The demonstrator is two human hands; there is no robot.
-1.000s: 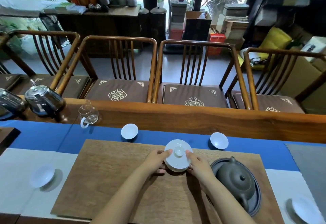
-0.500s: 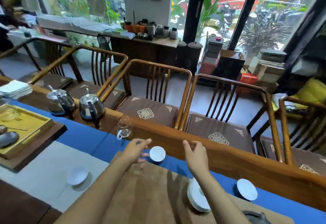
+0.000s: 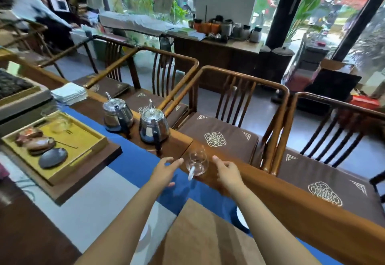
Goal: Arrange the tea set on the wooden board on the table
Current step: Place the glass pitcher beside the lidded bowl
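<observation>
A clear glass pitcher [image 3: 197,162] with a white handle stands on the table's wooden edge, just beyond the blue runner [image 3: 133,160]. My left hand [image 3: 164,171] hovers just left of it with fingers spread and holds nothing. My right hand [image 3: 228,172] hovers just right of it, fingers relaxed, also holding nothing. Neither hand touches the glass. A corner of the wooden board [image 3: 200,237] shows between my forearms. My right forearm hides most of a white cup [image 3: 242,221] on the runner.
Two steel kettles [image 3: 117,114] [image 3: 153,127] stand left of the pitcher. A yellow tray [image 3: 68,145] with dark tea tools lies on a dark board at the left. A small white saucer [image 3: 145,237] peeks out beside my left forearm. Wooden chairs [image 3: 229,139] line the table's far side.
Both hands let go of the white lidded bowl on the board and reached forward and left. The view swung left; my hands now flank the glass pitcher.
</observation>
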